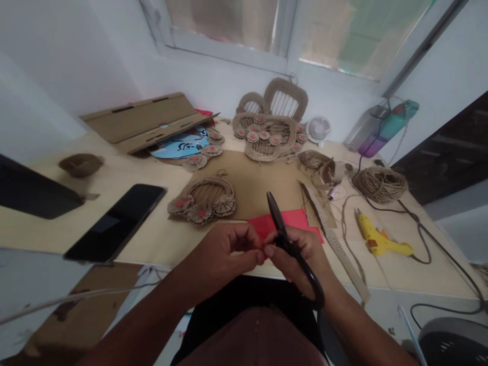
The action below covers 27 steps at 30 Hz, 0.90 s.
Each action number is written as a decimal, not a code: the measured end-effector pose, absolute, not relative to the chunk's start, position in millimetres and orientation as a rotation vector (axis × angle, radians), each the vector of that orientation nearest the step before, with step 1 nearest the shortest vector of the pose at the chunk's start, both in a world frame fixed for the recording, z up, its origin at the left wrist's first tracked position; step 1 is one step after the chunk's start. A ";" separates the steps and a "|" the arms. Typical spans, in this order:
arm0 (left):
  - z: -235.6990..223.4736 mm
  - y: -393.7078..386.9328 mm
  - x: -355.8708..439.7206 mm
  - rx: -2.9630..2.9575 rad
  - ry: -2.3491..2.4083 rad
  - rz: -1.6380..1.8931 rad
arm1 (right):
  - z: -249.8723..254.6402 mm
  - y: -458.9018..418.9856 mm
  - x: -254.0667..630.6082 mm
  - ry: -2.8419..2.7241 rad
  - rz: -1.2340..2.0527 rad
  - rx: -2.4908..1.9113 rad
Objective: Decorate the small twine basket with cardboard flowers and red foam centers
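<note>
My left hand is closed in a pinch near the table's front edge, its fingertips on a small red piece of paper that they mostly hide. Against those fingertips come the thumb and finger of my right hand, which also holds black scissors, blades pointing up and away. Beneath the hands, a red paper sheet lies over a brown cardboard sheet. Left of it rests a twine-wrapped basket shape with pleated paper flowers that have red centres.
A yellow glue gun with its cable lies at right, near a twine ball and a corrugated cardboard strip. At left are a phone and an opened cardboard box. More twine baskets and a small fan stand at the back.
</note>
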<state>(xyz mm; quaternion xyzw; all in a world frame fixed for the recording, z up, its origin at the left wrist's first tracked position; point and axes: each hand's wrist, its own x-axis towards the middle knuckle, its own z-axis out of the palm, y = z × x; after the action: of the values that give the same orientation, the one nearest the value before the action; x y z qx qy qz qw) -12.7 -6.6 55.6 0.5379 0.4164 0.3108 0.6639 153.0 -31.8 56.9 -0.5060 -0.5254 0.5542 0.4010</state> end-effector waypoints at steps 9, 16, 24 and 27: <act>42.6 -3.0 -11.1 1.087 0.975 0.828 | 51.4 -30.6 143.9 -1.087 1.434 -1.278; 36.8 -18.8 -1.7 0.856 1.106 1.032 | 33.6 -28.8 133.4 -0.829 1.361 -1.186; 33.6 -27.0 17.2 0.805 1.194 1.149 | 25.4 -28.9 125.1 -0.777 1.353 -1.203; 33.6 -23.8 19.7 0.735 1.156 1.151 | 27.0 -28.4 123.9 -0.788 1.366 -1.235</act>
<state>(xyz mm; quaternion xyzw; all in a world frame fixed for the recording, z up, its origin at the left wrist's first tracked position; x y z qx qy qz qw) 19.7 -23.8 33.6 0.3203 0.5038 0.5019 0.6259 123.9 -28.4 27.0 -0.5195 -0.3315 0.5742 0.5390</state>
